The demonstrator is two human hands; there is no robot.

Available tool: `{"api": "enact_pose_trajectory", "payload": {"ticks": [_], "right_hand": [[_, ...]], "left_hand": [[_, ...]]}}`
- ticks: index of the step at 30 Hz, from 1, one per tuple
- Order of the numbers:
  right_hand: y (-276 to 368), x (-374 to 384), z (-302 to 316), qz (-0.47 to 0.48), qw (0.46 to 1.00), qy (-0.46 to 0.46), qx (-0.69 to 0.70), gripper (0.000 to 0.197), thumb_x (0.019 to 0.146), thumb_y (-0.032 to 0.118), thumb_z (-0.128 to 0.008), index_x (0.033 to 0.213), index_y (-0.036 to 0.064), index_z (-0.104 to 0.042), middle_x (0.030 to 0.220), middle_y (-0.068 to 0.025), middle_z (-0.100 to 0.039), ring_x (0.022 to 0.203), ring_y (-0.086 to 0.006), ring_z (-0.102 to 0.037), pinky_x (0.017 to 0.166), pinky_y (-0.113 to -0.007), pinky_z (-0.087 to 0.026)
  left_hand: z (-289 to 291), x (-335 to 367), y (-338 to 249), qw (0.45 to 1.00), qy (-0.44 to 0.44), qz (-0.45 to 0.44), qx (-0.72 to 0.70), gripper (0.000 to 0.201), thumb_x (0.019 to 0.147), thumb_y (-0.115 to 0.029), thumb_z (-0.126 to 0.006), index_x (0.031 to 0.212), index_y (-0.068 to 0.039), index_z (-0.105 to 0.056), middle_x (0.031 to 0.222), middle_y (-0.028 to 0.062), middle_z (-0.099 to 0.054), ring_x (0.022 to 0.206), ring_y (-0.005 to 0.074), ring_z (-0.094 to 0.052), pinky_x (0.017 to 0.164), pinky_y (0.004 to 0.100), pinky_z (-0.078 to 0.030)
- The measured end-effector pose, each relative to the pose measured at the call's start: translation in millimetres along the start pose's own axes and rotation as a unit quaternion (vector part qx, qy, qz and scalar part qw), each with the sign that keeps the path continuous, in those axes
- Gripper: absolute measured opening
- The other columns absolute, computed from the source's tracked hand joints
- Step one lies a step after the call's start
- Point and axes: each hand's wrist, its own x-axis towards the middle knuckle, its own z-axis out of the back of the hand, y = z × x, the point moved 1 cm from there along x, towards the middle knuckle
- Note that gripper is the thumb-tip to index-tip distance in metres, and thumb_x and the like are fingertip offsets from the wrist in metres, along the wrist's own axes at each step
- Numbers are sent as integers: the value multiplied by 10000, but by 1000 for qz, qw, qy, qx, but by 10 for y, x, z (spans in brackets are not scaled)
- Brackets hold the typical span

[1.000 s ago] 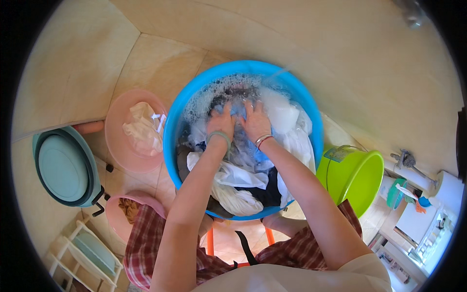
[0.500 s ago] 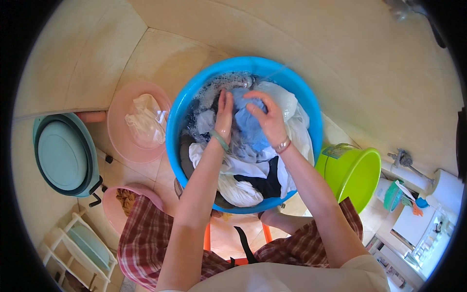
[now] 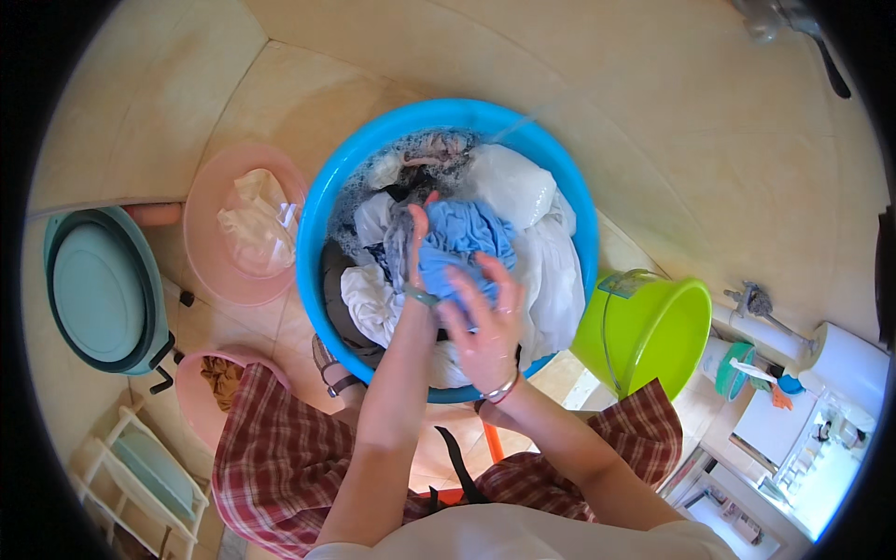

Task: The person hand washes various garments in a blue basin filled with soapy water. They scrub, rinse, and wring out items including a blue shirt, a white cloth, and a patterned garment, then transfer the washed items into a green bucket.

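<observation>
A wet, crumpled blue cloth [image 3: 467,238] is bunched near the middle of a large blue basin [image 3: 313,238] of soapy laundry. My left hand [image 3: 419,245] is at its left side, cupped around it; the cloth covers the palm, and only some straight fingers show. Just in front of the cloth is my right hand [image 3: 485,327], fingers spread, slightly blurred and holding nothing. White cloth [image 3: 546,280] fills the basin's right side, with a white bundle [image 3: 509,187] behind it. Grey cloth [image 3: 399,238] lies against my left hand; darker pieces soak in suds at the back left.
A thin water stream [image 3: 513,129] falls into the basin's back edge. A lime-green bucket [image 3: 653,336] stands to the right. Pink basins [image 3: 201,224] holding cloth, a folded teal basin [image 3: 107,289] and a white rack [image 3: 140,476] are at left. Walls close in behind.
My right hand has come off the blue cloth and moved nearer to me, its fingers spreading. The blue cloth now sits bunched at my left hand. The whole view has shifted slightly.
</observation>
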Motion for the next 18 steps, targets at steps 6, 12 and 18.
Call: {"api": "enact_pose_trajectory", "payload": {"ticks": [6,12,18], "right_hand": [[-315,218,-643,13,998,7,-67,219,705,309,-753,898,238,-678,1024,-35,-536,933,-288,-538,667,-393,-487],[-657,613,-936,34,998,16,-53,145,784,246,-661,746,123,-593,749,-88,-584,654,-307,-615,528,-420,-504],[-1024,902,-1274,-105,979,135,-108,170,821,275,-599,858,120,-658,813,-154,-650,687,-360,-633,601,-470,-524]], "left_hand": [[572,70,159,999,-25,26,-8,423,999,-403,-376,1312,-128,-451,1164,77,-583,1079,248,-557,938,411,-450],[844,286,264,974,-213,-33,74,445,995,-408,-379,1315,-107,-451,1173,70,-578,1085,238,-548,940,396,-446],[826,323,249,940,-322,-47,104,468,991,-413,-382,1319,-86,-451,1181,63,-573,1091,229,-540,942,382,-442]]}}
